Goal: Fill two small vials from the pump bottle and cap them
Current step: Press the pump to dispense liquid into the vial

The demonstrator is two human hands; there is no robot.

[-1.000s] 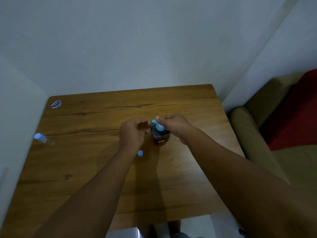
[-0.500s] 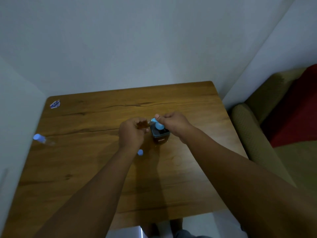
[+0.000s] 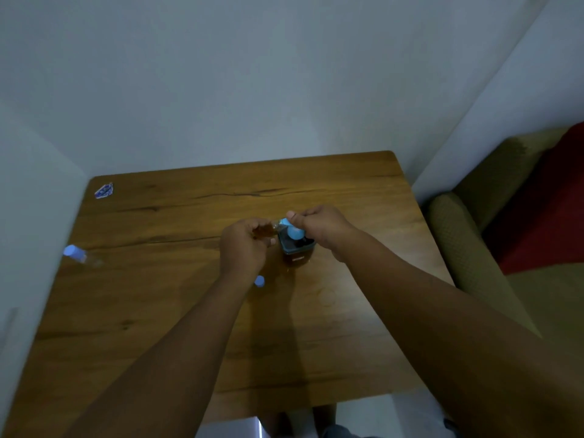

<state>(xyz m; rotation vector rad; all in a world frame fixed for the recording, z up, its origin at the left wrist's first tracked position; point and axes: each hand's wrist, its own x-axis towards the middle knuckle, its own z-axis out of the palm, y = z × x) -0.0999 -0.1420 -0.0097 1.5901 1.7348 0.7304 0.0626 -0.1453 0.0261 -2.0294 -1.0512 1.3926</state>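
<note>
Nearest me, at about 6 o'clock from my left hand [image 3: 245,248], a loose blue cap [image 3: 259,281] lies on the table [image 3: 158,311], just beside the wrist. The left hand is curled closed around a small vial [image 3: 267,229] of amber liquid; its long axis runs roughly 9 to 3 o'clock, the mouth pointing right at the spout. At 3 o'clock, touching distance away, stands the pump bottle [image 3: 296,248]; my right hand [image 3: 319,229] sits on it, fingers folded, thumb on the blue pump head [image 3: 292,230]. I judge the move depends on vial mouth and nozzle staying in line. Far off at 9 o'clock, by the table's left edge, a second vial [image 3: 79,254] lies on its side, capped; whether it is filled I cannot tell
</note>
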